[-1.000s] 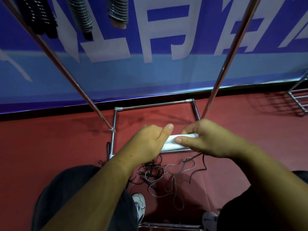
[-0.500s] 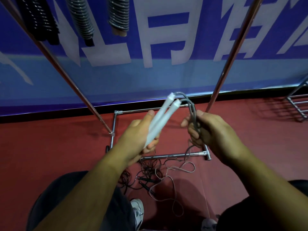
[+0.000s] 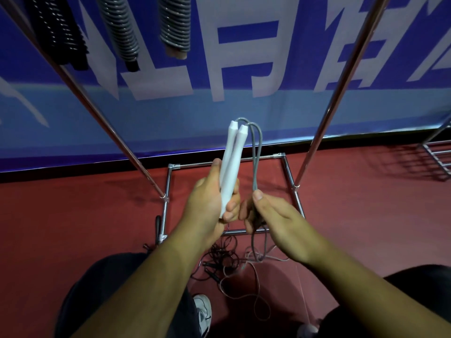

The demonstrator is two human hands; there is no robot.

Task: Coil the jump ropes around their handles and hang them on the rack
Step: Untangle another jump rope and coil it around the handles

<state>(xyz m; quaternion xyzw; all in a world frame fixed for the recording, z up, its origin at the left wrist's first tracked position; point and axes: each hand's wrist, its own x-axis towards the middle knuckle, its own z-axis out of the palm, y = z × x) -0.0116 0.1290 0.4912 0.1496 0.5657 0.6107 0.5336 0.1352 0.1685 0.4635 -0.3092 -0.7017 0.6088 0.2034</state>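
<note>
My left hand grips two white jump-rope handles held together and pointing up and away. A grey rope arches out of their tips and runs down into my right hand, which pinches both strands just right of the handles. Below that hand the rope falls slack to the red floor in loose loops. The chrome rack stands in front of me, its two slanted poles rising on either side. Three coiled ropes hang from its top at the upper left.
A tangle of black rope lies on the floor near the rack's base frame. My knees and a white shoe are at the bottom. A blue banner wall is behind the rack. Another metal frame sits far right.
The handles went from lying sideways between both hands to standing upright in my left hand. My right hand shifted off the handles onto the rope strands and slid down them.
</note>
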